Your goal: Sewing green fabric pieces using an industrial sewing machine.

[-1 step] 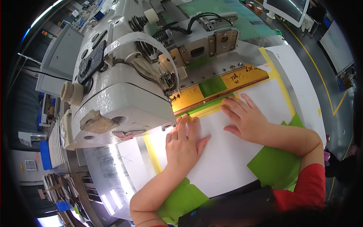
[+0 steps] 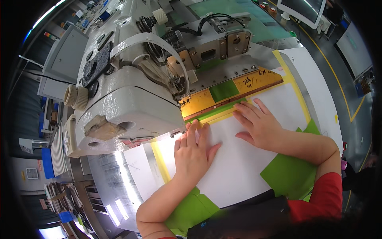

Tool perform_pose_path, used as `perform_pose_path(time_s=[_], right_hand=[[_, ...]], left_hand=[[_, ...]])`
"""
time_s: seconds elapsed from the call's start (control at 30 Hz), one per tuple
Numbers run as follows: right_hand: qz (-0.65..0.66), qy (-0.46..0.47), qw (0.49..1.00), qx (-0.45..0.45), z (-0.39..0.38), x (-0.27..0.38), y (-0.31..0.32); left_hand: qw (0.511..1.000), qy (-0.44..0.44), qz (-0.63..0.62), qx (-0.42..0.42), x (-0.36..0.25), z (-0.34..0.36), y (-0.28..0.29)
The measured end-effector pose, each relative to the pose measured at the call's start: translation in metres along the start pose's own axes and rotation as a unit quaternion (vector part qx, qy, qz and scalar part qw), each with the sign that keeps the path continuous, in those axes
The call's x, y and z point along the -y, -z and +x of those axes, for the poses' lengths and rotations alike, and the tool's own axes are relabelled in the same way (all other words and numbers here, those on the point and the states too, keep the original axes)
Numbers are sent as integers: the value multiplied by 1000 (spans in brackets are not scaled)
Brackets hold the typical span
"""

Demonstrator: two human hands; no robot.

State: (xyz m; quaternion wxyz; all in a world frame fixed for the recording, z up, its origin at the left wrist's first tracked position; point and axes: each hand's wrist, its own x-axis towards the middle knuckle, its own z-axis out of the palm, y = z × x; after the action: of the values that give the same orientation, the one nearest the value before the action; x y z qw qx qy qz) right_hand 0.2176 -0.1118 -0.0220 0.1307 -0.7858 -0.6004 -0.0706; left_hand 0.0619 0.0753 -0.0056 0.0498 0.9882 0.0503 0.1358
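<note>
My left hand point(image 2: 193, 151) lies palm down with its fingers stretched out. Its fingertips rest at the near edge of a narrow green fabric strip point(image 2: 217, 113), close beside the sewing machine's head point(image 2: 131, 105). Farther right, my right hand point(image 2: 260, 126) is also flat, fingers spread, its tips at the strip's right part. The strip runs along the front of a yellow clamp plate point(image 2: 197, 104) with handwritten marks and a green rectangle point(image 2: 224, 92) in it. Beneath both hands is a white sheet point(image 2: 232, 175) edged with yellow tape point(image 2: 159, 161). Neither hand grips anything.
One green fabric piece point(image 2: 290, 173) lies under my right forearm, another point(image 2: 199, 209) beside my left forearm. A metal bracket point(image 2: 234, 44) with black cables stands behind the clamp plate. At the far right is a white monitor point(image 2: 304, 10); stacked papers point(image 2: 63, 198) sit at lower left.
</note>
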Motion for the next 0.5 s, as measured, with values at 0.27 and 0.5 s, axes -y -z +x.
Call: perform_pose_path(time_s=[0.27,0.5], right_hand=[[-12,5,1000,-12,-3,-7,0],[-39,38,998,-22,12,2,-13]], left_hand=[[999,-27,28,3,-2,10,-5],[998,-48,17,-30,7,1,-14]])
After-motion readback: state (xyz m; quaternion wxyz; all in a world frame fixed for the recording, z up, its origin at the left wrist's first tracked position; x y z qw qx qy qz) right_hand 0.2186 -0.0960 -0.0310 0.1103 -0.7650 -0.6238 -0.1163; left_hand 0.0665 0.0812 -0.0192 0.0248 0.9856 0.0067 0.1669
